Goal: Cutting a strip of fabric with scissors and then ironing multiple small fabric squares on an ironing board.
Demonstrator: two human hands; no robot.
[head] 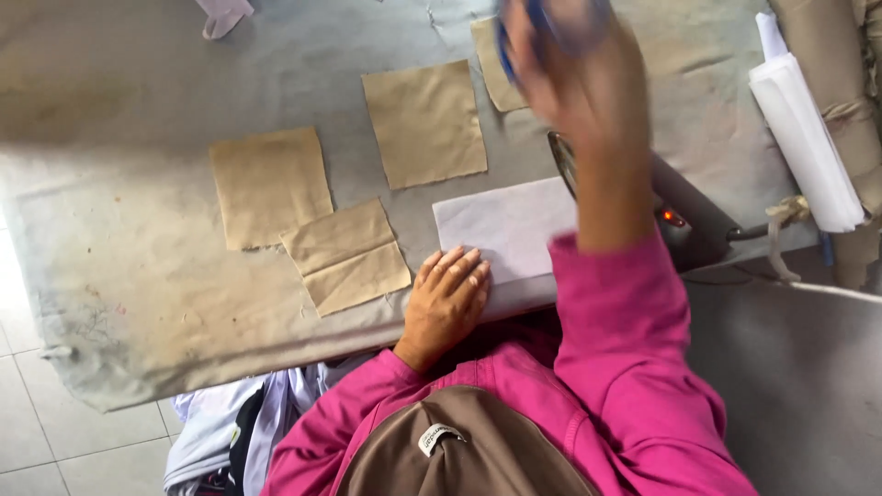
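Note:
My left hand lies flat, fingers together, on the near edge of a white rectangular sheet and presses it onto the padded table. My right hand is raised above the table's far side, blurred by motion. It is closed around a blue object whose shape I cannot make out. Several tan fabric squares lie to the left: one at the far centre, one further left, one near my left hand. Another tan piece is partly hidden behind my right hand.
A dark iron with a red light rests right of the white sheet, behind my forearm. A stack of white sheets and a brown fabric roll lie at the right. Stained grey cloth covers the table. Clothes are piled on the tiled floor.

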